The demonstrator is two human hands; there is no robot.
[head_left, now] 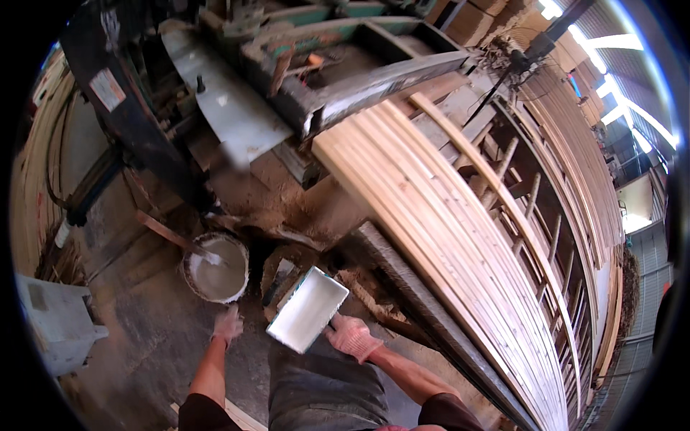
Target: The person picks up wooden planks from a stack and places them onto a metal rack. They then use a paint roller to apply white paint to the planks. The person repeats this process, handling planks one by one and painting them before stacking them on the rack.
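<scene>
My right hand (354, 339), in a pinkish knit glove, is closed at the right side of a rectangular tray (310, 310), on what looks like a short dark handle. The tray is white inside with a teal-edged rim, and is held in front of my legs. My left hand (228, 325), also gloved, is just below the near rim of a round bucket (246, 276); its fingers are blurred, and whether it touches the bucket I cannot tell. Pale, creamy stuff fills the bucket, and a wooden stick (169, 233) leans out of it to the left.
Long pale timber strips (431, 223) lie side by side to my right, beside a dark beam (410, 287). A machine with a metal frame (388, 90) and a grey plate (215, 93) stands ahead. At the left is a grey plastic stool-like object (61, 323).
</scene>
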